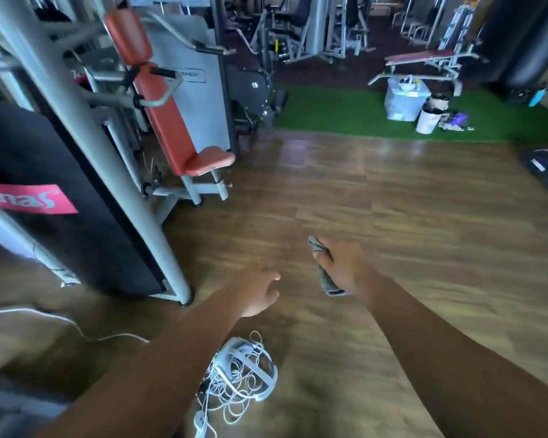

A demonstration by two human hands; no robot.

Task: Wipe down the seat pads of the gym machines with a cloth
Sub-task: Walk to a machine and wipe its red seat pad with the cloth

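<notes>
In the right grip (345,267) sits the cloth (324,273), grey and bunched, the fingers curled round it; one end pokes out above the fingers and the other hangs below the palm. That grip is held out over the wooden floor (392,216) and touches no pad. Just to its left, the left grip (260,292) holds nothing, its fingers loosely spread.

Ahead and well to the left of both grips stands a machine with a red seat pad (209,159), facing up, and a long red back pad (165,112) rising behind it. Far ahead and to the right of the right grip, past a strip of green turf (345,115), is a bench (424,56) with a dark red pad. Below the grips, nearer the person, a tangle of white cable (241,377) lies on the floor.

No wiping is under way; the step in hand looks like the approach to a machine. The next move would call for closing on the red seat pad, the nearest one, then lowering the right grip until the cloth lies on it. Opening the bunch out a little first would probably cover more of the pad with each stroke. The cable underfoot is something to step round.
</notes>
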